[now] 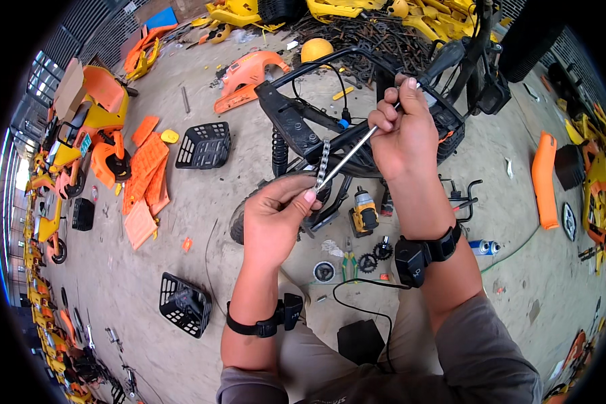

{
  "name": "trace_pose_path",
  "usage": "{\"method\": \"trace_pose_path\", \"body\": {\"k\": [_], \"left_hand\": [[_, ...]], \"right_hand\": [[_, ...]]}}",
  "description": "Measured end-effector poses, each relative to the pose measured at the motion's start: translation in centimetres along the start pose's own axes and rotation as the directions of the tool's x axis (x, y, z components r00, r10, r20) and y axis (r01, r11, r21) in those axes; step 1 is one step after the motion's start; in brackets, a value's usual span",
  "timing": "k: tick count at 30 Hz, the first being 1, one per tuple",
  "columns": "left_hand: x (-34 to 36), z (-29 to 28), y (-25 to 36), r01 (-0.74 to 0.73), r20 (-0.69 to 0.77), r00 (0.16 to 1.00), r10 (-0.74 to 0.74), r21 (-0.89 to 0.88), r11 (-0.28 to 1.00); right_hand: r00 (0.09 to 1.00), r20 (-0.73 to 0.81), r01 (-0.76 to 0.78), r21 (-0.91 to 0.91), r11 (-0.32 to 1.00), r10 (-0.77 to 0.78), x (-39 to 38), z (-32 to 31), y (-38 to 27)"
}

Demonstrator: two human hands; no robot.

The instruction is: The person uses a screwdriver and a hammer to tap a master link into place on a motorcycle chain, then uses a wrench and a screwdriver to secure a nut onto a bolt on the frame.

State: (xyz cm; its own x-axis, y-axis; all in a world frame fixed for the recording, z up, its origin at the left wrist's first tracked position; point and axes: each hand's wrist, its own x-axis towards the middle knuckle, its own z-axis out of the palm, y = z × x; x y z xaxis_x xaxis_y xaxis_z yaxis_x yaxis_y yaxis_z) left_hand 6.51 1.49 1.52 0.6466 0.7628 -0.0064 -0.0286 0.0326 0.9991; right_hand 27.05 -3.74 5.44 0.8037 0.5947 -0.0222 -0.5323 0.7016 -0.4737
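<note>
In the middle, my left hand (276,219) pinches the lower end of a short metal chain (324,158) between thumb and forefinger. The chain stands up from the fingertips. My right hand (402,131) is closed around a long, thin, shiny metal rod (347,158). The rod slants down to the left, and its lower tip meets the chain at my left thumb. A dark grip shows past my right hand; whether it belongs to the rod I cannot tell. Behind both hands is a stripped black bike frame (293,128) with a wheel (239,219), partly hidden by my left hand.
Below the frame lie a yellow-and-black power tool (363,214), green-handled pliers (349,266), gears (367,262) and spray cans (485,247). Black baskets (204,145) and orange panels (148,172) are on the left. A long orange panel (545,178) lies right. Yellow parts (438,20) are piled behind.
</note>
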Motion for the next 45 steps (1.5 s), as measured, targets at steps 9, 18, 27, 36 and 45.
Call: {"method": "trace_pose_path", "body": {"k": [9, 18, 27, 36, 45], "left_hand": [[0.1, 0.5, -0.6, 0.044, 0.057, 0.997, -0.045, 0.018, 0.999], [-0.8, 0.9, -0.8, -0.059, 0.083, 0.996, 0.033, 0.329, 0.942], [-0.8, 0.8, -1.5, -0.160, 0.119, 0.986, 0.116, 0.476, 0.865], [-1.2, 1.4, -0.5, -0.198, 0.119, 0.980, 0.159, 0.563, 0.803], [-1.4, 1.6, 0.9, -0.380, 0.139, 0.913, 0.385, 0.635, 0.672]], "right_hand": [[0.998, -0.040, -0.057, 0.007, 0.998, 0.057, 0.6, -0.7, -0.3], [0.990, -0.079, -0.130, -0.123, 0.984, 0.121, 1.1, -1.0, 0.0], [0.992, -0.056, -0.125, -0.171, 0.977, 0.117, 1.4, -1.0, 0.7], [0.992, 0.119, -0.010, -0.208, 0.978, 0.036, 0.4, 0.7, 0.5], [0.958, 0.284, 0.169, -0.480, 0.861, -0.030, -2.8, 2.2, 2.5]]}}
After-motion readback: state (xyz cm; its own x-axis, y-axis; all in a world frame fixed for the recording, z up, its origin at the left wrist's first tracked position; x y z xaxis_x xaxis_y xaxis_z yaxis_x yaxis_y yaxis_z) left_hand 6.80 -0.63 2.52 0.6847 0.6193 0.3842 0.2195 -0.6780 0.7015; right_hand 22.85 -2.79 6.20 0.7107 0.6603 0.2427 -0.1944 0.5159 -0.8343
